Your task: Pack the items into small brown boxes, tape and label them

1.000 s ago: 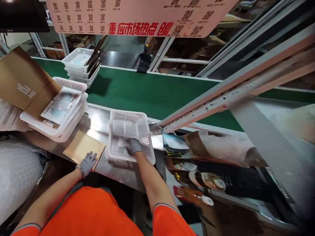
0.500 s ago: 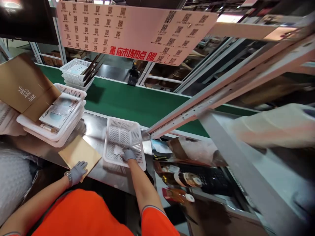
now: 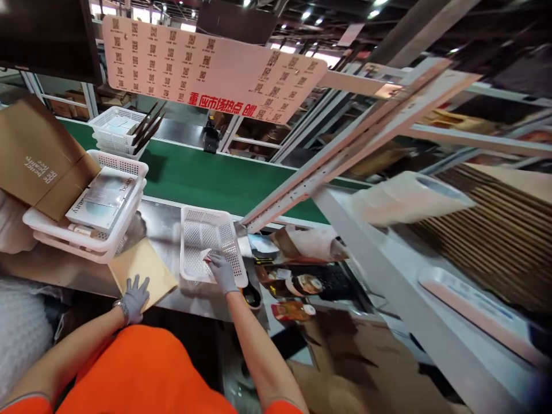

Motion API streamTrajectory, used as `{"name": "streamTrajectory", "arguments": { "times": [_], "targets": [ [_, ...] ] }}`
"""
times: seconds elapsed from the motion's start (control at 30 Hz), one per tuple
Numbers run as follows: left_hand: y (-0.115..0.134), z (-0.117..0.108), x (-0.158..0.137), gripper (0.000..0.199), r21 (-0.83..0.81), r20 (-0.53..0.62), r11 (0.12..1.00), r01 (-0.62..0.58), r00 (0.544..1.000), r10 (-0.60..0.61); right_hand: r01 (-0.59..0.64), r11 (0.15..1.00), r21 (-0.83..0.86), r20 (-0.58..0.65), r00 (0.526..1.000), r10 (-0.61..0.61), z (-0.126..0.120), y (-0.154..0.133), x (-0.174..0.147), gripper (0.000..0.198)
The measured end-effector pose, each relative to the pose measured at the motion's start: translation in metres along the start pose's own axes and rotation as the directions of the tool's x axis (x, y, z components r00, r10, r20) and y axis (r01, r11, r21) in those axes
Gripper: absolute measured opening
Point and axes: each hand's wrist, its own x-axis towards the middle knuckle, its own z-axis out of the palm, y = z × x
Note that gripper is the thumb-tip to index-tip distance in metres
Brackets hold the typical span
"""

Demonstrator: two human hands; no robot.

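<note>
My left hand (image 3: 135,299), gloved in grey, lies with spread fingers on a flat yellowish padded envelope (image 3: 150,267) on the metal bench. Over the front of a white perforated basket (image 3: 185,244), my right hand (image 3: 222,272), also gloved, pinches a small white paper slip (image 3: 204,254). Printing on the slip is too small to read. Left of the envelope stands a stack of white baskets (image 3: 107,253). Its top one holds white boxes (image 3: 101,201) and an open brown carton (image 3: 47,158).
A green conveyor belt (image 3: 211,178) runs behind the bench, with more stacked baskets (image 3: 114,135) on it. A slanting metal post (image 3: 302,187) rises right of the basket. Bottles (image 3: 297,310), a film roll (image 3: 401,198) and stacked cardboard (image 3: 487,230) sit at the right.
My right hand has lifted the paper slip up from the basket's bottom. My left hand remains on the envelope, fingers now more spread. The camera view has shifted to the right.
</note>
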Motion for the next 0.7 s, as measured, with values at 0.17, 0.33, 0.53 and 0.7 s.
{"name": "streamTrajectory", "arguments": {
  "times": [0.17,0.33,0.53,0.7],
  "targets": [
    [0.003,-0.021,0.029,0.106,0.074,0.131,0.978,-0.193,0.974,0.182,0.041,0.997,0.063,-0.087,0.996,-0.036,-0.001,-0.016,-0.067,0.032],
    [0.020,-0.052,0.060,0.109,0.057,0.157,0.961,-0.271,0.953,0.260,0.007,0.998,0.057,-0.189,0.982,0.004,0.007,-0.041,-0.143,0.038],
    [0.004,-0.096,0.082,0.100,-0.127,0.066,0.945,-0.302,0.948,0.312,-0.106,0.994,-0.040,-0.264,0.960,0.092,0.017,-0.072,-0.229,0.037],
    [0.001,-0.105,0.064,0.047,-0.428,-0.021,0.888,-0.168,0.984,0.176,-0.137,0.913,-0.385,-0.138,0.986,0.089,0.021,-0.098,-0.255,0.040]
  ]
}}
